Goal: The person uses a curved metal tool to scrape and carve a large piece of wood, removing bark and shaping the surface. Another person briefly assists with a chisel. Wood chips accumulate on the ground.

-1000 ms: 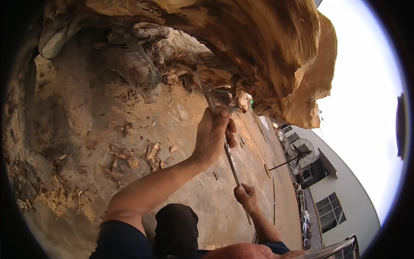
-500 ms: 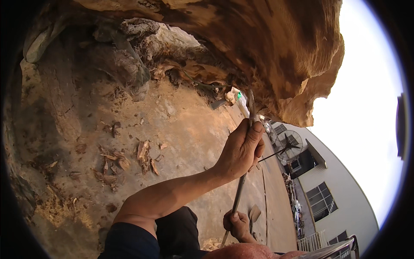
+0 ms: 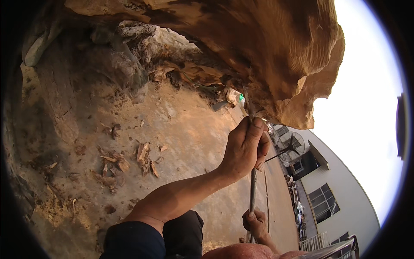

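Note:
A long thin metal bar runs upright in the picture, its narrow upper end up against the underside of a large carved brown wood piece. Around the bar's upper part my left hand is closed, thumb pointing up along it, just below the wood. Lower down, my right hand also grips the bar, near its bottom end. Shadow on the wood makes the exact tip contact hard to see.
Broken wood chips and sawdust lie on the dirty floor. Rough, root-like wood stands at the far left. To the right are a round standing fan and a pale building with windows.
The bar's lower end has swung right, so it now stands steeper. My right hand has moved right with it; my left hand has shifted slightly right, still gripping.

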A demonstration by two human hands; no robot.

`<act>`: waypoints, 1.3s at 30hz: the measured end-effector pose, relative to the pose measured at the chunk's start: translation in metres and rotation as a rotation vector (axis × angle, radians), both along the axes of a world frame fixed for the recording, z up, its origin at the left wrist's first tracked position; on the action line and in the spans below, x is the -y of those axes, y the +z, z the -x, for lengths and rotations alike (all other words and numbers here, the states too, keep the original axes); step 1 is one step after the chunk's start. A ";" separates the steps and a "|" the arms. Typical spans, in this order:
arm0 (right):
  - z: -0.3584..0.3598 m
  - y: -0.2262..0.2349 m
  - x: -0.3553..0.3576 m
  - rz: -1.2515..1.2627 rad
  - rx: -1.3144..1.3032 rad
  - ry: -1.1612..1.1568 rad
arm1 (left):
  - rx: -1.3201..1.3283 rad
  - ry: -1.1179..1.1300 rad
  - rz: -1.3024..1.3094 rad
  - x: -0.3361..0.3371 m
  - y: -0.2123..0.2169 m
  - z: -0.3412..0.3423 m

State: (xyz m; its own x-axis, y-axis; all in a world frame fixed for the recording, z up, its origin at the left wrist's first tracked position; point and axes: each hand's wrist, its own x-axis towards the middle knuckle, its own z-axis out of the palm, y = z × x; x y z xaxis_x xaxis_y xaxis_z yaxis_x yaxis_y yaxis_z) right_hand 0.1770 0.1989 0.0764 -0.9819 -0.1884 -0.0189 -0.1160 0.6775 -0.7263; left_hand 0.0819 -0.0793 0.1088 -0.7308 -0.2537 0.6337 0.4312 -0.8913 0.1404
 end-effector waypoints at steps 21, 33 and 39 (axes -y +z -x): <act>0.007 0.049 -0.026 -0.052 -0.080 -0.097 | 0.033 0.830 -0.182 0.093 0.004 0.035; 0.022 0.054 -0.020 -0.195 -0.104 0.006 | 0.040 0.912 0.010 0.136 -0.012 0.059; 0.014 0.055 -0.010 -0.151 -0.059 0.005 | 0.154 1.157 0.222 0.144 -0.028 0.069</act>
